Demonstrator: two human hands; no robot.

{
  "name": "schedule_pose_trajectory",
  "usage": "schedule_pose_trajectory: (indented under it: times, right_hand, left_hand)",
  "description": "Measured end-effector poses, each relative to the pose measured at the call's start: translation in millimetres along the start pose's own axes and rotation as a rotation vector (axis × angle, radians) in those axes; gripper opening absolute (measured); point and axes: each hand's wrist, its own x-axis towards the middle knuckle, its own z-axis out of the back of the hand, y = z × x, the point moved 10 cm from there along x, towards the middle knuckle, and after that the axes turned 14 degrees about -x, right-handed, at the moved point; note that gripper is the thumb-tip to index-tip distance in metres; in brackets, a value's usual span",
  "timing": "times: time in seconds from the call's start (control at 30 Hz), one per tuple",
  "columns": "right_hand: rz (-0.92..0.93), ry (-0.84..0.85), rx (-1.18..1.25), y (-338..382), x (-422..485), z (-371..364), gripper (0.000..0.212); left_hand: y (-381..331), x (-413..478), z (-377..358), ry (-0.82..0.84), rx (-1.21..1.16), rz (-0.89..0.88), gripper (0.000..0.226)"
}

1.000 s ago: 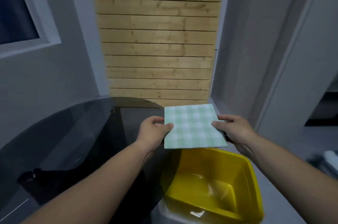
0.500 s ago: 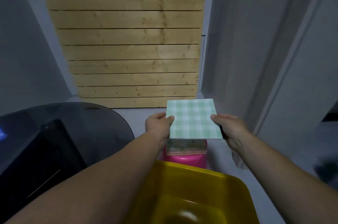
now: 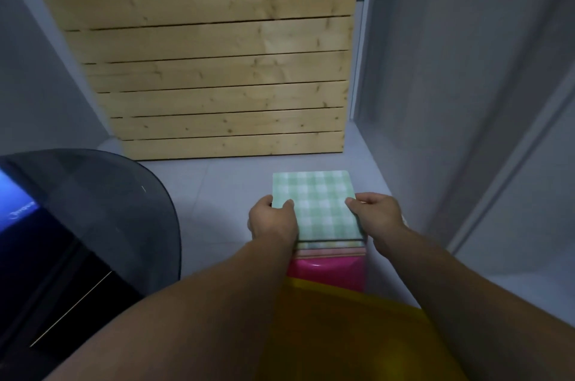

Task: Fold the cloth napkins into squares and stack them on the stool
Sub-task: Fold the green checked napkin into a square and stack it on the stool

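A green checked napkin, folded into a square, is held flat between both hands. My left hand pinches its left edge, thumb on top. My right hand pinches its right edge the same way. The napkin lies on or just above a stack of folded napkins, whose layered edges show below it. That stack rests on a pink stool standing on the floor.
A yellow plastic tub fills the foreground below my arms. A dark round glass table is at the left. A wooden slat panel leans on the far wall. A grey wall runs close along the right.
Both hands carried the green napkin from over the table and tub forward and down to the stack on the pink stool. The view turned right and dipped.
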Motion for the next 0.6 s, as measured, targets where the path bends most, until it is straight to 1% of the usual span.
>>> schedule_pose_trajectory:
  times: [0.13, 0.2, 0.27, 0.43, 0.6]
  right_hand:
    - [0.021, -0.018, -0.071, -2.5, 2.2, 1.0, 0.027]
    - [0.031, -0.021, -0.113, -1.7, 2.7, 1.7, 0.027]
    - [0.040, -0.016, -0.149, -2.3, 3.6, 0.6, 0.032]
    - [0.065, 0.017, -0.267, -5.1, 0.1, -3.3, 0.050]
    - [0.016, 0.053, -0.328, -10.4, 6.1, -7.9, 0.036]
  left_hand:
    - [8.3, 4.3, -0.5, -0.004, 0.102, -0.006, 0.062]
    - [10.6, 5.5, -0.1, -0.010, 0.143, -0.008, 0.062]
    - [13.4, 7.4, -2.1, 0.003, 0.169, -0.008, 0.064]
    - [23.5, 6.8, -6.1, 0.031, 0.136, 0.052, 0.072]
    - [28.8, 4.7, -4.1, 0.025, 0.179, 0.148, 0.064]
